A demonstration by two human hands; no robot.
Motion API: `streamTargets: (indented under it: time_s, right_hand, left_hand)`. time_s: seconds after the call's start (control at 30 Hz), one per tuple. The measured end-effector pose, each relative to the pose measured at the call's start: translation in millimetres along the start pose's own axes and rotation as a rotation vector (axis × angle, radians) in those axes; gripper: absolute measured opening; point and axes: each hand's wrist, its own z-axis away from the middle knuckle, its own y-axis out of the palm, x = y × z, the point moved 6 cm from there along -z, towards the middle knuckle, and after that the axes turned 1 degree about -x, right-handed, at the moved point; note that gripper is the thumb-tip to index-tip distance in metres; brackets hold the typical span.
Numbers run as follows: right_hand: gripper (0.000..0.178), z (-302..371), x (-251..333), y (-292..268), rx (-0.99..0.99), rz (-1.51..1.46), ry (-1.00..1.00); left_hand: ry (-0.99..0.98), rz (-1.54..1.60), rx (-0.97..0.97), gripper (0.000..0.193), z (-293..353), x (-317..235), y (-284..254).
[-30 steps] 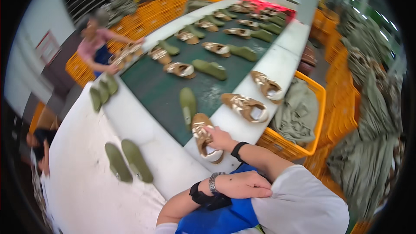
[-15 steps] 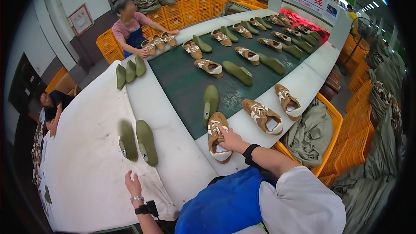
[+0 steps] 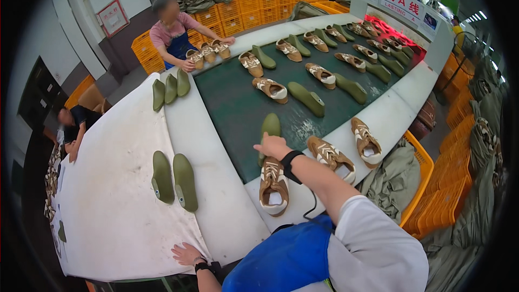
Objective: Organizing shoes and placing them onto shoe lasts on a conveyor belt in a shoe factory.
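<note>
My right hand (image 3: 273,147) reaches forward over a green shoe last (image 3: 271,124) on the near corner of the dark green belt, its fingers closed around the last's lower part. Just below that hand, a brown sneaker (image 3: 274,186) with white stripes sits on the white ledge, its toe partly behind my wrist. My left hand (image 3: 187,254) lies with fingers spread on the white cloth (image 3: 130,232) near the table's front edge, holding nothing. Beyond it, two green lasts (image 3: 185,183) lie side by side on the white surface.
Two more brown sneakers (image 3: 367,143) stand on the right ledge, beside an orange crate (image 3: 421,157) of grey-green cloth. Several sneakers and lasts line the belt (image 3: 227,108). Across the table a co-worker (image 3: 175,35) touches three sneakers (image 3: 208,53); another person (image 3: 75,127) is at the left.
My right hand has left the near sneaker and moved forward onto the green last. My left hand has come down onto the cloth. The blurred last now lies still beside its neighbour.
</note>
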Motion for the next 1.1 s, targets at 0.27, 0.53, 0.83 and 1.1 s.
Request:
streamTargets:
  time_s: [0.27,0.53,0.83,1.1]
  right_hand:
    - [0.05,-63,0,38,-0.09,0.02,-0.053]
    - [0.056,-77,-52,9,0.08,-0.056,-0.137]
    - [0.017,69,-15,2,-0.308,-0.117,-0.592]
    - [0.035,169,-11,102,0.403,0.088,-0.672]
  left_hand:
    - [-0.038,-0.115,-0.08,0.047,4,-8,9]
    - [-0.023,-0.135,-0.095,0.046,1,-7,9]
    - [-0.026,-0.163,-0.131,0.046,-1,-8,9]
    - [-0.029,-0.145,-0.12,0.045,-1,-9,6]
